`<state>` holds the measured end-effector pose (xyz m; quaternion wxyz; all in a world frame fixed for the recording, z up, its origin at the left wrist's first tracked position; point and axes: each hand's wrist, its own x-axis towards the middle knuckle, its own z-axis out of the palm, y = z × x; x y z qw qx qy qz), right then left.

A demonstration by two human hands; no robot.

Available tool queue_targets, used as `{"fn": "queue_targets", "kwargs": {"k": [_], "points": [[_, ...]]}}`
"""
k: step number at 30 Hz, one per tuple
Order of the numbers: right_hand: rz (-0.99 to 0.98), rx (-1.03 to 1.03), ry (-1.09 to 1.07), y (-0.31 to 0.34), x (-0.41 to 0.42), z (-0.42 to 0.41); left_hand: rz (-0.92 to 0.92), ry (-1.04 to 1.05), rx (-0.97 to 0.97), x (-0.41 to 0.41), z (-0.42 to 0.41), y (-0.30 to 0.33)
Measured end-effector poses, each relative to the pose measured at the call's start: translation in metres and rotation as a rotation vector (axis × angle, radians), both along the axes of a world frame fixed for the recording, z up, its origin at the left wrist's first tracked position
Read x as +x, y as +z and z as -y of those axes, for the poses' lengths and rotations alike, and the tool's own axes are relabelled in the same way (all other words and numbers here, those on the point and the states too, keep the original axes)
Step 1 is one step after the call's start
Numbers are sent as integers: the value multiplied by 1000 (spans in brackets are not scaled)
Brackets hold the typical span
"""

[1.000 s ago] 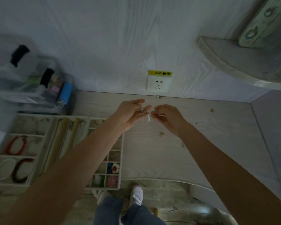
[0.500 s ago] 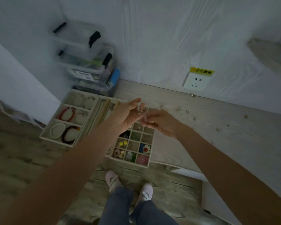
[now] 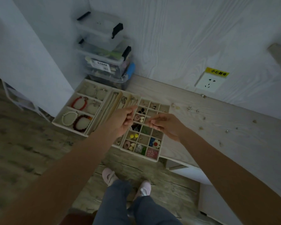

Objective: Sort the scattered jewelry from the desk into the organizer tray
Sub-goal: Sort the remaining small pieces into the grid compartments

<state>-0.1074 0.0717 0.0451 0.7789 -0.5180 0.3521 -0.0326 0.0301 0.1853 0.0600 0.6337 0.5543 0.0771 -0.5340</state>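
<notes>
The beige organizer sits at the desk's left end. Its left tray holds red, white and dark bracelets, and its grid tray holds small colourful pieces. My left hand hovers over the grid's left side, thumb pinched against curled fingers. My right hand hovers over the grid's right side with its fingertips pinched together. Whatever each hand pinches is too small to make out. Several small jewelry pieces lie scattered on the pale wooden desk to the right.
Stacked clear plastic boxes stand against the wall behind the organizer. A wall socket with a yellow label is above the desk. The desk's front edge runs just below the grid tray, with my feet on the floor beneath.
My view and both hands have swung left from the middle of the desk to over the grid tray. The hands, close together before, are now slightly apart.
</notes>
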Motion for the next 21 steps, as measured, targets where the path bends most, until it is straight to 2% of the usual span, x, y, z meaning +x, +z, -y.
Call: {"fn": "queue_targets", "kwargs": {"k": [3, 6, 8, 10, 12, 14, 16, 21], "points": [[-20, -2, -82, -3, -2, 3, 27, -36, 18, 0, -3, -1], [-85, -126, -140, -5, -6, 8, 146, -143, 87, -2, -3, 2], [-121, -227, -170, -9, -9, 13, 376, -307, 201, -5, -1, 5], [-164, -342, -174, -13, -9, 17, 687, -464, 278, -5, -1, -1], [-242, -530, -113, -16, -9, 18, 1001, -600, 330, -3, -1, -8], [-316, -700, -45, -19, -9, 19, 1217, -722, 377, 0, -1, -15], [-345, -787, -12, -21, -9, 19, 1309, -822, 424, 3, 1, -20], [-388, -999, 122, -25, -10, 19, 1370, -994, 543, 7, 4, -26]]}}
